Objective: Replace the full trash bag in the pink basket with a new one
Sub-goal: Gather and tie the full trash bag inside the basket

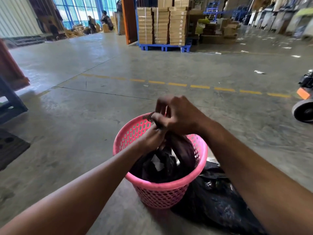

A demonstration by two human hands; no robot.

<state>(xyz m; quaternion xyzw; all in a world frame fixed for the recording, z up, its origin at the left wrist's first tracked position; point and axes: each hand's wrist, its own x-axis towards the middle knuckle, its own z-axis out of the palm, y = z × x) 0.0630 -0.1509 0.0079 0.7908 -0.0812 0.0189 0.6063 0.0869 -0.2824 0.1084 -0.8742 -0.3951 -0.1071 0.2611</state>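
A pink perforated basket stands on the concrete floor in front of me. Inside it sits a dark, full trash bag with pale scraps showing through. The bag's mouth is gathered into a twisted neck above the basket's far rim. My left hand grips that neck from below. Just above it, my right hand is closed around the bag's top ends. Another black plastic bag lies crumpled on the floor against the basket's right side.
A wheeled pallet jack stands at the right edge. A dark frame with an orange panel is at the left. Stacked cardboard boxes on a blue pallet stand far ahead. People work in the far-left background.
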